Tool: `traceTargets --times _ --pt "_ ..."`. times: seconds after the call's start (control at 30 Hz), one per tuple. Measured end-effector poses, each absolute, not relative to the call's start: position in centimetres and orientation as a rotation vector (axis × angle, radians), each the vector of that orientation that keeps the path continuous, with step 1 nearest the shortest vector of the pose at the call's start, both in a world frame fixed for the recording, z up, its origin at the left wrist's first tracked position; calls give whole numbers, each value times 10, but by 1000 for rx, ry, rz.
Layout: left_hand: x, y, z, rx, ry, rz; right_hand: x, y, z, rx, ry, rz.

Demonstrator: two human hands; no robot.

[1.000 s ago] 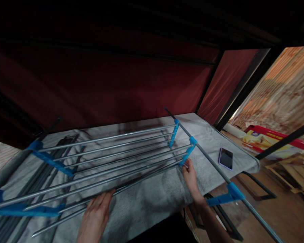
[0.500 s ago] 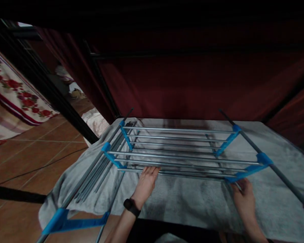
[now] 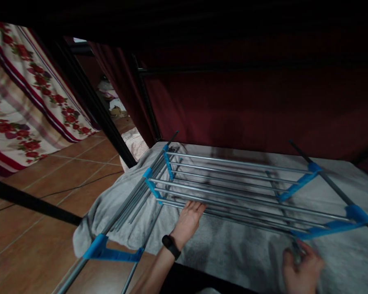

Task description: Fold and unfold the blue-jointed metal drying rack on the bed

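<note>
Fuzzy towel (image 3: pixel 233 255) | left hand (image 3: pixel 188 220) — slim steel rods (image 3: pixel 233 192) | right hand (image 3: pixel 302 271) — blurred

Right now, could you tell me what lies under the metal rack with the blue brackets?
A grey cloth is spread under the rack and shows through the gaps, with loose rods lying on it along the left end. Whatever surface the cloth covers is hidden.

Left hand (image 3: pixel 188 220) bare, a black band watch (image 3: pixel 171 247) snug at its wrist; right hand (image 3: pixel 302 272) bare, blurred.
</note>
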State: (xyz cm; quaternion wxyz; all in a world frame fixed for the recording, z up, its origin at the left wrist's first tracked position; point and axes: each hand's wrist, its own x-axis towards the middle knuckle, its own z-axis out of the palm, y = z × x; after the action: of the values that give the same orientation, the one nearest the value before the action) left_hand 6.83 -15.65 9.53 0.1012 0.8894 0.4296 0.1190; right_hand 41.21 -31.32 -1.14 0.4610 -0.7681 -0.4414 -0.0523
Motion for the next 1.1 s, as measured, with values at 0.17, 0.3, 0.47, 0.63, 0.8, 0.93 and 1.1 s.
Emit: traceTargets --times 0.17,0.3,0.47,0.63,0.8,0.93,1.1 --pt "67 -157 95 2614 1251 368 347 -282 -5 -1600 -1749 -258" --pt "67 -157 92 2617 1247 432 319 -248 16 -1599 -1969 -387" --pt "69 -158 94 2637 1192 589 323 -227 26 -1622 -2104 -545" --pt "48 -171 85 2501 1252 1098 340 -216 11 -1482 -2127 -520" --pt "-10 -153 67 1279 1838 1932 348 -212 -2 -1435 -2112 -535" --pt "-41 -113 74 824 1627 1895 350 -210 -3 -1400 -2117 -522" --pt "-37 -81 81 752 1351 1643 352 -206 -3 -1372 -2096 -565"
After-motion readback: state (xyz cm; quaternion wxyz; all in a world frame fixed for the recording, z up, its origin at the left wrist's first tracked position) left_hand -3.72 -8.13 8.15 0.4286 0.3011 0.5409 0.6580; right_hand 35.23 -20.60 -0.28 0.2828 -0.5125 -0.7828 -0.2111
